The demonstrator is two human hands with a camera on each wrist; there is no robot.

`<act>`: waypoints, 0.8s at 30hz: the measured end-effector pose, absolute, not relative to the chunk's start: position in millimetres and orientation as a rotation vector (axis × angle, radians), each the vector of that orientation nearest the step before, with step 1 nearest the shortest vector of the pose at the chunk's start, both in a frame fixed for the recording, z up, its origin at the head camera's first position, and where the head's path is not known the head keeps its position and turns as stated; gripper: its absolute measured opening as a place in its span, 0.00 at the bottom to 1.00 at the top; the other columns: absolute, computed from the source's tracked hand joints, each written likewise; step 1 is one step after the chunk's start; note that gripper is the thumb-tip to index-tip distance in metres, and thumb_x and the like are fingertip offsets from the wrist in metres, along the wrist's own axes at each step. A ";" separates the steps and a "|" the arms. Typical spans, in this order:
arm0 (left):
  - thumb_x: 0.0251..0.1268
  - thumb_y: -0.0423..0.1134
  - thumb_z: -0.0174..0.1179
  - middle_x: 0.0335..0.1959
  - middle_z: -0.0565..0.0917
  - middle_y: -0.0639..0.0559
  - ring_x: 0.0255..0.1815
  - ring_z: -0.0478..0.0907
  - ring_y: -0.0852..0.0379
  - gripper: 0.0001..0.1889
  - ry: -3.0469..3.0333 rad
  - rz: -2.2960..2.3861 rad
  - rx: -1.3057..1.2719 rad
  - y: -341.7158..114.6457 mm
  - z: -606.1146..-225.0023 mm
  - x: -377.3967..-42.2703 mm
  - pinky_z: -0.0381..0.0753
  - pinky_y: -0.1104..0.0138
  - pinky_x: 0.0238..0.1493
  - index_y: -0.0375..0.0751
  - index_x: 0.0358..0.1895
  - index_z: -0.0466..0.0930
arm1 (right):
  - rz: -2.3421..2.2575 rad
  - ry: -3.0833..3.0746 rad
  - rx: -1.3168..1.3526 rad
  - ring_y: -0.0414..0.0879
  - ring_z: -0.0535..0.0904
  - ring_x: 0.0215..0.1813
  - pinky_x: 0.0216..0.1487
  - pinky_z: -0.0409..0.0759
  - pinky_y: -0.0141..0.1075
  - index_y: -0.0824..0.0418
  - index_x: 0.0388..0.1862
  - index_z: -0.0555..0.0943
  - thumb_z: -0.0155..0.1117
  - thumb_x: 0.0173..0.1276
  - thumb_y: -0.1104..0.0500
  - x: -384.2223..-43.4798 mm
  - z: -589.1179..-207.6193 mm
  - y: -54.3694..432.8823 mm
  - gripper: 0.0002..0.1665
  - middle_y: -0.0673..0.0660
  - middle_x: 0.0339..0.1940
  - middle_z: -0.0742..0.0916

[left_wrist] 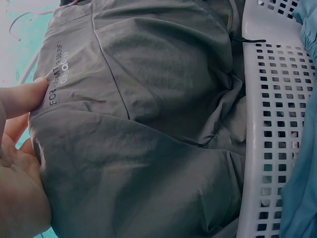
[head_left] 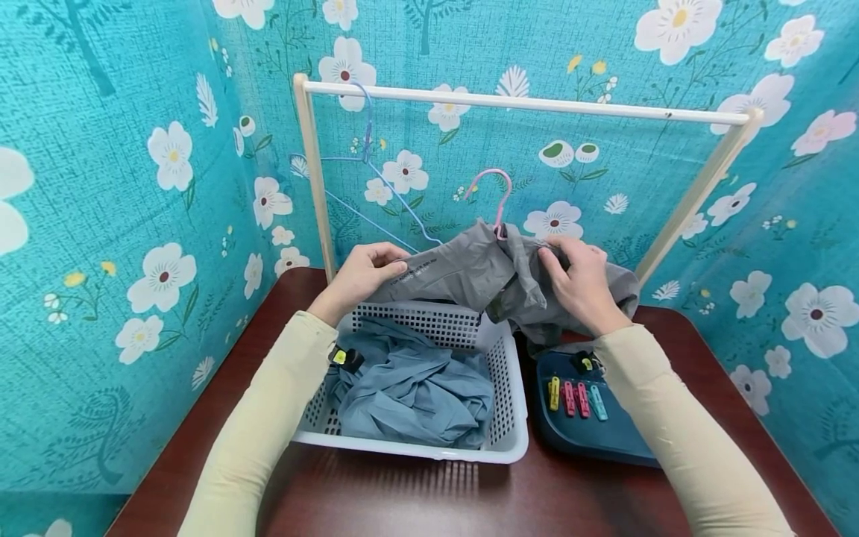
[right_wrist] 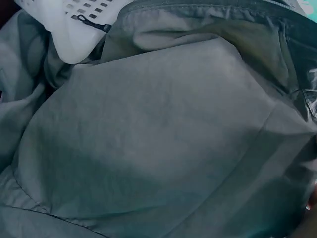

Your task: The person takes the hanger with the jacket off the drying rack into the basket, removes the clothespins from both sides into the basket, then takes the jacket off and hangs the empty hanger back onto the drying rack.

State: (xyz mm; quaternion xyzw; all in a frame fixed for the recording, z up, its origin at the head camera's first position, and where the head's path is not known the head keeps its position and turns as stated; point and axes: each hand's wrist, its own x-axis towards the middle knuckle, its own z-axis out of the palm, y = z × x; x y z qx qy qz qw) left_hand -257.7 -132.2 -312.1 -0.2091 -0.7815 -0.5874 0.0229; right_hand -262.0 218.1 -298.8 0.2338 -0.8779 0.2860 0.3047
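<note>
Holding: one grey garment (head_left: 450,270), centre of frame; pink hanger (head_left: 509,188), hook rising from its top. My left hand (head_left: 365,276): pinching the printed edge. My right hand (head_left: 582,280): pinching cloth right of the hook. Advised: even outward pull, hook upright, bunched folds smoothed.

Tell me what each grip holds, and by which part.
Both hold the grey garment: the left grip pinches its edge beside the lettering; the right grip pinches its upper edge, right of the pink hanger.
</note>
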 end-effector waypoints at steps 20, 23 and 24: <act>0.68 0.43 0.58 0.30 0.80 0.51 0.26 0.71 0.52 0.09 -2.485 -1.501 -0.724 -114.1 -312.3 -261.5 0.71 0.62 0.29 0.45 0.43 0.83 | 0.809 -2.396 0.655 0.49 0.75 0.31 0.33 0.69 0.44 0.62 0.44 0.82 0.53 0.74 0.55 -255.5 -291.0 217.0 0.14 0.59 0.36 0.84; 0.68 0.42 0.58 0.24 0.76 0.49 0.22 0.66 0.51 0.09 -2.450 -1.512 -0.721 -107.4 -312.5 -261.9 0.67 0.63 0.26 0.44 0.41 0.85 | 0.819 -2.409 0.679 0.49 0.76 0.33 0.34 0.70 0.44 0.61 0.45 0.82 0.53 0.74 0.54 -253.8 -289.5 216.5 0.14 0.58 0.38 0.84; 0.68 0.41 0.58 0.23 0.76 0.49 0.22 0.66 0.51 0.08 -2.440 -1.524 -0.711 -106.5 -312.6 -261.9 0.66 0.63 0.25 0.43 0.41 0.85 | 0.825 -2.412 0.681 0.49 0.77 0.34 0.35 0.71 0.44 0.61 0.46 0.82 0.54 0.74 0.54 -253.2 -288.9 217.2 0.14 0.58 0.39 0.85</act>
